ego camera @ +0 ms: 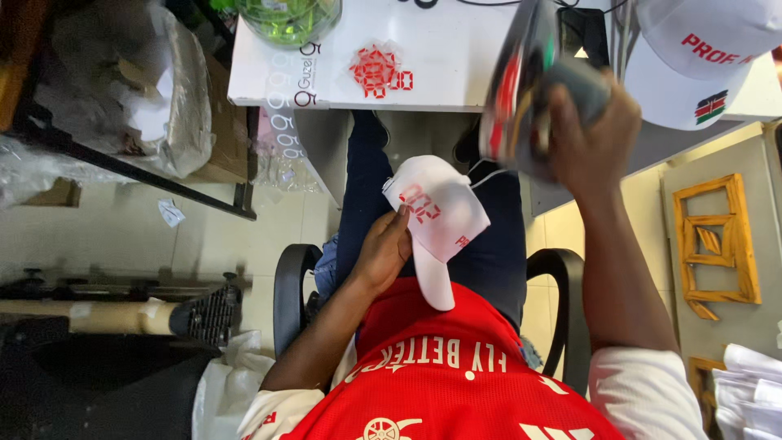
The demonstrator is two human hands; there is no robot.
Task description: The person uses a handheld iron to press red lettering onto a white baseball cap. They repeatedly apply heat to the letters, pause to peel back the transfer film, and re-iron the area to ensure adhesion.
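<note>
Head view, looking straight down over a red jersey [444,383] and dark trousers [493,244] in a black chair [289,285]. Left hand [383,248] resting on the lap, fingers curled loosely against the edge of a white cap [440,216] with red markings; thumb side hidden, so grip hard to judge, seemingly pinching the cap's side panel. Cap lying on the lap, brim pointing near, towards the body. Right hand [590,126] raised to the right, closed around a grey handheld tool [529,90] with red and dark parts, blurred. Far off, a white table [456,65] carrying red cut-out figures [379,72] and a glass bowl [289,18]. Further white caps [700,57] at far right. Wooden frame [717,244] on the right.
</note>
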